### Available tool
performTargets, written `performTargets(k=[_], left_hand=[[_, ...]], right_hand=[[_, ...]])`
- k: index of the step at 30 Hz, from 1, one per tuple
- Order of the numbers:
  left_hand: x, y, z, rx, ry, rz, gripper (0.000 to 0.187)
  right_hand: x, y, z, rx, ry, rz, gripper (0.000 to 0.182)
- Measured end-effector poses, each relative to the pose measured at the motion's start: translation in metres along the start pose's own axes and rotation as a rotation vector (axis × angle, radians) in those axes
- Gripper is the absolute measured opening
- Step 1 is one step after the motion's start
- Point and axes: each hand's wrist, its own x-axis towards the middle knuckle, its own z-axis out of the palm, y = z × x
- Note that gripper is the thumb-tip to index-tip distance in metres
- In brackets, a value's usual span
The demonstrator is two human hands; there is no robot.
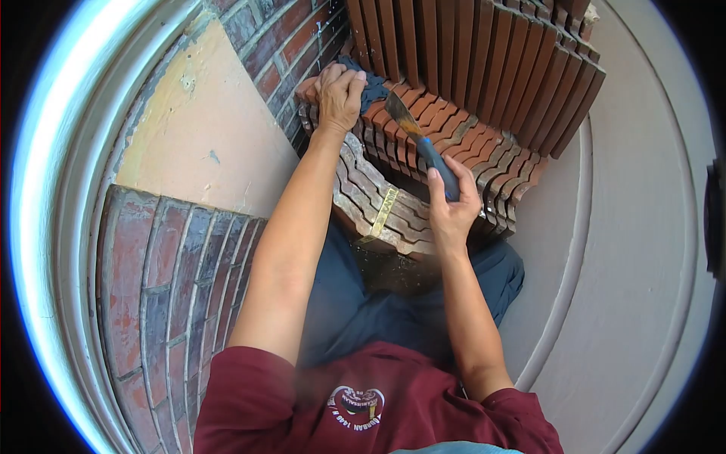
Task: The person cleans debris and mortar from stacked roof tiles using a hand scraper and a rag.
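My left hand [340,94] is closed on a dark blue cloth [372,91] at the far left end of a row of orange-red tiles [454,132]. In my right hand [455,200] is a scraper with a dark handle and a stained metal blade [403,115]. The blade points up and left, above the tile row. Nearer to me, a stack of greyish, worn tiles [370,185] lies with a yellow strip [386,212] across it.
Tall brown tiles [484,60] stand upright behind the row. Brick wall [166,287] and a plastered panel [208,121] are on the left. A light grey curved surface [635,227] runs down the right. My knees are close below the tiles.
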Motion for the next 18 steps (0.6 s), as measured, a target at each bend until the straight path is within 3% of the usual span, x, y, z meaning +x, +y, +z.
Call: performTargets(k=[2,7,10,16,18], left_hand=[[-0.001,0.000,0.000,0.014,0.004,-0.011,0.037],[0.001,-0.002,0.003,0.014,0.041,0.022,0.041],[0.000,-0.001,0.004,0.064,0.053,0.062,0.040],[-0.001,-0.005,0.010,0.082,0.073,0.066,0.036],[0.000,-0.005,0.011,0.052,0.062,0.055,0.035]], right_hand=[[0.019,-0.017,0.017,-0.080,0.010,-0.212,0.026],[0.040,-0.015,0.062,-0.107,-0.050,-0.434,0.036],[0.029,-0.013,0.080,-0.110,-0.165,-0.409,0.039],[0.024,-0.017,0.089,-0.183,-0.334,-0.110,0.060],[0.027,-0.011,0.096,-0.201,-0.416,-0.107,0.064]])
